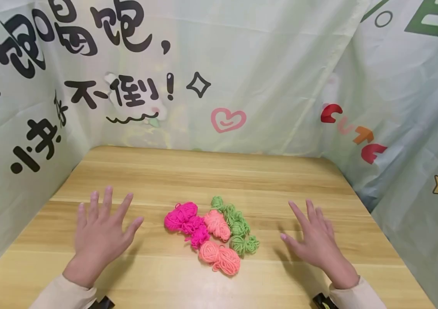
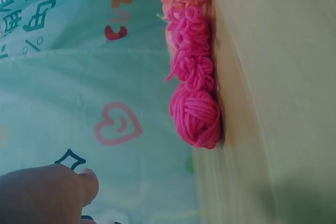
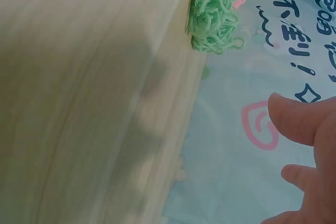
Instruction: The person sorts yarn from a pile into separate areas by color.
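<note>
Small yarn bundles lie together mid-table in the head view: magenta yarn [image 1: 181,217] on the left, coral yarn [image 1: 217,225] in the middle with more coral yarn [image 1: 220,258] nearer the front, and green yarn [image 1: 236,221] on the right. The left hand [image 1: 102,235], fingers spread and holding nothing, is left of the magenta yarn [image 2: 195,116]. To the right of the green yarn [image 3: 215,17], the right hand [image 1: 316,240] hovers with its fingers extended, its shadow on the wood beside it. Neither hand touches any yarn.
A wood-grain table [image 1: 157,171] carries the yarn. Pale printed cloth [image 1: 273,86] hangs behind it and along both sides, with black lettering, a pink heart and a star. Dark wrist straps show at both sleeves.
</note>
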### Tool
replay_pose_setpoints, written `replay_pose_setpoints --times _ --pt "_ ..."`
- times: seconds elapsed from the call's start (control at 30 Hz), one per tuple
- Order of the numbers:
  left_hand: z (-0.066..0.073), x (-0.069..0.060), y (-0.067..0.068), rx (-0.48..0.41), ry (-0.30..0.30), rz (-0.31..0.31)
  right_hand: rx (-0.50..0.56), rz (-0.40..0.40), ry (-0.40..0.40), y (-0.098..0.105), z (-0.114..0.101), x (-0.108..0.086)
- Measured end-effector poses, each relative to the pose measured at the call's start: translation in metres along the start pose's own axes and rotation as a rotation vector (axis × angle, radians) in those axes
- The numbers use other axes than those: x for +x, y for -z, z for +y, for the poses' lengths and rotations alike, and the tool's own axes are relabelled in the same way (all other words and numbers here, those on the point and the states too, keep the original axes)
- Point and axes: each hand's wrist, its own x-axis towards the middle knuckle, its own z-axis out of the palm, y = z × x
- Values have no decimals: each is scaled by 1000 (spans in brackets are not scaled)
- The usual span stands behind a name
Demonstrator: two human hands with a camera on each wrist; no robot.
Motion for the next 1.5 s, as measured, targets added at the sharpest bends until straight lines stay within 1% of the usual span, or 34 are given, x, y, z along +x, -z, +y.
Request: replay_pose_setpoints --times 0.1,0.2,0.3,0.53,0.6,0.83,0.97,1.2,1.33,1.5 --pt "4 4 0 -8 -6 -10 9 12 29 -3 0 3" --pt "8 8 -1 -11 -19 1 18 18 47 -4 -1 6" --pt "13 12 -1 -17 -33 5 26 18 55 -5 -2 9" --pt "25 21 -4 -40 -54 -17 43 9 67 -7 -6 12" --pt "27 24 -6 -52 -63 -27 54 11 73 -8 -7 13" --pt "34 35 -12 -107 -141 -71 105 21 109 -12 -16 15" --pt "40 39 -15 -131 -157 -92 126 0 117 -14 -20 19" --pt "46 45 -21 -166 -174 -106 123 -43 109 -18 -27 24" --pt "50 48 -23 -153 -199 -120 128 -48 122 -21 -31 27" --pt "55 54 -24 -129 -230 -169 140 -37 173 -25 -38 32"
